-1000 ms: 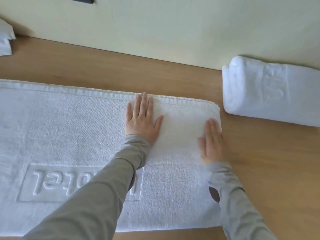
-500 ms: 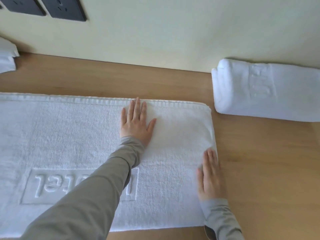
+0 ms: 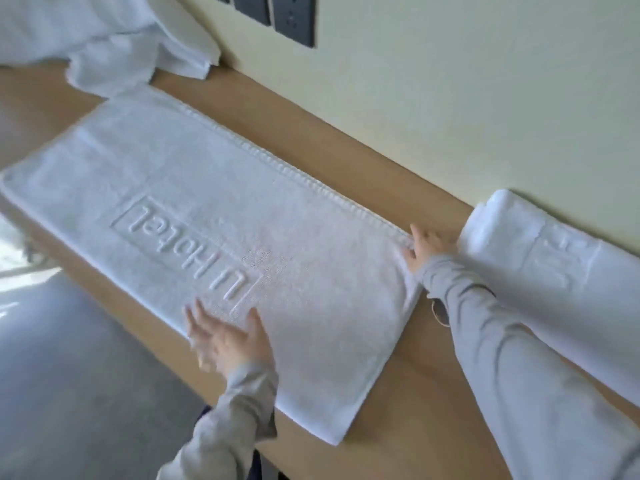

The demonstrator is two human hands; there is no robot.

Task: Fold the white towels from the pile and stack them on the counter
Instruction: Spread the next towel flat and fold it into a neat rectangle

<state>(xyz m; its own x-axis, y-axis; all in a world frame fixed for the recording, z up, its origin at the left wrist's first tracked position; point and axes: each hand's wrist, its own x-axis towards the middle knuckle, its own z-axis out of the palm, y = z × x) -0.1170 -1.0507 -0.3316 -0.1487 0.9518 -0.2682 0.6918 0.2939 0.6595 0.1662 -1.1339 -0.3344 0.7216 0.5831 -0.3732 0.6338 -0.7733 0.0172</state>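
Observation:
A long white towel (image 3: 214, 174) with a raised "U Hotel" mark lies flat along the wooden counter (image 3: 426, 386). My left hand (image 3: 228, 337) is blurred, its fingers spread on the towel's near edge below the mark. My right hand (image 3: 427, 247) is at the towel's far right corner, with thumb and fingers pinched on that corner. A folded white towel (image 3: 540, 268) lies to the right against the wall, partly behind my right sleeve. The pile of loose white towels (image 3: 104, 39) sits at the counter's far left end.
Dark wall sockets (image 3: 291, 19) are set above the counter near the pile. The cream wall (image 3: 485, 98) runs along the counter's back edge. Grey floor (image 3: 69, 375) shows beyond the counter's near edge at the lower left.
The view swung left and tilted. My left hand slid from the towel's middle to its near edge. My right hand went from the right edge up to the far right corner.

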